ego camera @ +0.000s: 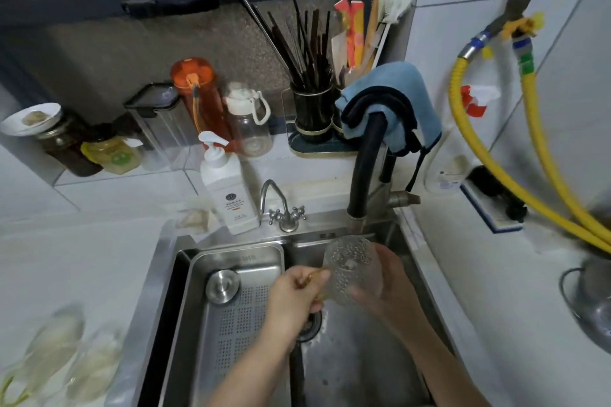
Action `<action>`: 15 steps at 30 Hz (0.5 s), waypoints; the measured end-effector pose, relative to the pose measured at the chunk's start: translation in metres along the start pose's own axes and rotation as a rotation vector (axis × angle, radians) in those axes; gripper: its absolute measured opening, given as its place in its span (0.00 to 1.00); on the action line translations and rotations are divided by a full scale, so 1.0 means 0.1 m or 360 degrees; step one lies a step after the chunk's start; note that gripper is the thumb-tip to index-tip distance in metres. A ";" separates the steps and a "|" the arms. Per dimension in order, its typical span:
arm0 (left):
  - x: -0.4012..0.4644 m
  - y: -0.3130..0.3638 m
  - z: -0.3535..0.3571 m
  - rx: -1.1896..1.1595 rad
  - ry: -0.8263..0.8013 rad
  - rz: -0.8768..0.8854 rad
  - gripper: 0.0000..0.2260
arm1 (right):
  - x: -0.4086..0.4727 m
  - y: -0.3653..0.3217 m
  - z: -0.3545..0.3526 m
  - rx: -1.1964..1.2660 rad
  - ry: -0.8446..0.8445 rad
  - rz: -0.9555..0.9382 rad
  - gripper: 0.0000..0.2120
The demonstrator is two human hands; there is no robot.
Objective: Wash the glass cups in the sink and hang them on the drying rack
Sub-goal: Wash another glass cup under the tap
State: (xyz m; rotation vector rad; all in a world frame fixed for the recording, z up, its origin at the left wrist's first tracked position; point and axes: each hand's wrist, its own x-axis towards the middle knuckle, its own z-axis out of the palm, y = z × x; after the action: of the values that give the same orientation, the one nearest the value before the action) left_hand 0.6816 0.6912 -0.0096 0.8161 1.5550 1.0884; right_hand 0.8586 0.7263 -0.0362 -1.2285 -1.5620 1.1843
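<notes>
A clear textured glass cup [347, 263] with an amber handle is held over the steel sink [360, 360], just below the black faucet spout [358, 205]. My left hand [294, 294] grips the handle on the cup's left side. My right hand [385, 277] wraps around the cup's body from the right. Two more glass cups [62, 357] lie blurred on the counter at the lower left. No drying rack is in view.
A perforated steel drain tray [238, 307] fills the sink's left half. A white soap pump bottle [228, 188] and a small chrome tap [281, 205] stand behind it. A utensil holder [314, 116], blue cloth [393, 92], bottles and jars line the back. Yellow hoses [529, 182] hang right.
</notes>
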 end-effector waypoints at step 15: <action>0.25 0.09 0.29 -0.0283 0.0023 -0.0031 0.00 | 1.48 0.59 -0.89 0.0026 0.0460 0.0551 0.16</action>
State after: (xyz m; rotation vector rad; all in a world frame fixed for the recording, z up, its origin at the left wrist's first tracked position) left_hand 0.7030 0.7236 -0.0120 0.6726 1.4515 1.2012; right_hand 0.9266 0.8933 -0.0663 -1.6255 -1.1553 1.1643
